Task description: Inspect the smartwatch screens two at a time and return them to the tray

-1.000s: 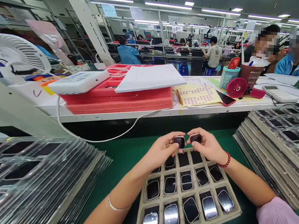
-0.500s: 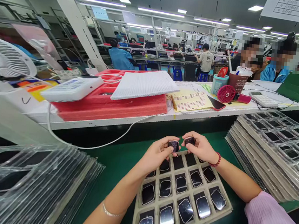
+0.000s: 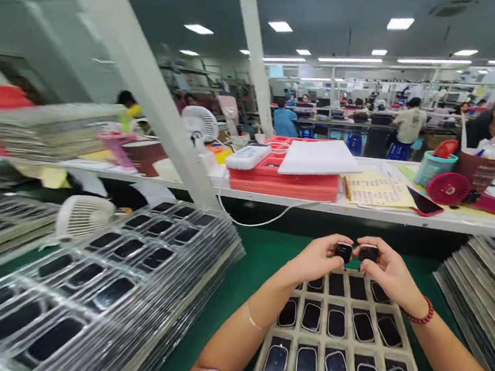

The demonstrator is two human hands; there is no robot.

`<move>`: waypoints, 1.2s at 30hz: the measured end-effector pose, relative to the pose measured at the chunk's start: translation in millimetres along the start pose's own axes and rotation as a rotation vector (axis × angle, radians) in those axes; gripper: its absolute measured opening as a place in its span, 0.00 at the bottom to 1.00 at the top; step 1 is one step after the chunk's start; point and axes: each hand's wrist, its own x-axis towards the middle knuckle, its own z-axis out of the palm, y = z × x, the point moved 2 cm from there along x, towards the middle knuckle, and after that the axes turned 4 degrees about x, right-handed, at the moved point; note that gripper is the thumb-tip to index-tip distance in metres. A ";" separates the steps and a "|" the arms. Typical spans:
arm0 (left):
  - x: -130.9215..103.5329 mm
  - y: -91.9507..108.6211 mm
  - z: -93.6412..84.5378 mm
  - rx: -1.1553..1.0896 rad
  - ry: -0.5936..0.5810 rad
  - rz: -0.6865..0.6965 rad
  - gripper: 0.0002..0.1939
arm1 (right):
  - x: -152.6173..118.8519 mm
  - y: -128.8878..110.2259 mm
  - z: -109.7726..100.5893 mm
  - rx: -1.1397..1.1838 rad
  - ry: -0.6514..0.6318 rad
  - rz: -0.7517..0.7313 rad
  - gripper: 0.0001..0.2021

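Note:
My left hand [image 3: 320, 256] pinches a square smartwatch body [image 3: 343, 252], dark screen showing, between thumb and fingers. Close beside it, my right hand [image 3: 385, 272] grips a second smartwatch body [image 3: 368, 253] the same way. The two watches are held upright, a small gap apart, over the far edge of a beige compartment tray [image 3: 298, 336]. Rows of similar dark-faced watches, such as one watch [image 3: 306, 367] in the front row, lie in its pockets. Two pockets in the far row, just below my hands, look bare of a watch.
Stacked clear trays of watches [image 3: 155, 276] rise at the left, and another tray stack [image 3: 461, 282] stands at the right. On the shelf ahead are red foam [image 3: 282, 184], a phone [image 3: 425, 202] and a pink fan [image 3: 448, 188]. A white cable [image 3: 266, 219] hangs down. People sit beyond.
The view has swung left, so the tray and my hands appear farther right and more of the left stack shows. Both hands still hold their watches, with the screens now tilted more upright.

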 end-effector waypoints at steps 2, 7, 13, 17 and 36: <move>-1.0 -2.9 -2.3 -0.016 -0.014 -0.036 0.25 | 1.2 0.9 -1.7 0.010 -0.013 0.007 0.17; -9.7 4.8 -9.2 -0.019 0.003 -0.045 0.28 | 5.7 -9.6 0.2 0.072 -0.028 0.036 0.19; -10.1 14.7 -14.5 -0.042 0.031 -0.037 0.26 | 17.0 -13.5 2.2 0.165 -0.075 0.042 0.21; -8.4 13.4 -16.2 -0.030 0.030 -0.061 0.26 | 19.1 -4.5 1.4 0.189 -0.092 0.048 0.22; -4.0 1.5 -12.2 0.004 0.037 -0.073 0.24 | 12.6 -2.7 2.0 0.009 -0.049 -0.042 0.19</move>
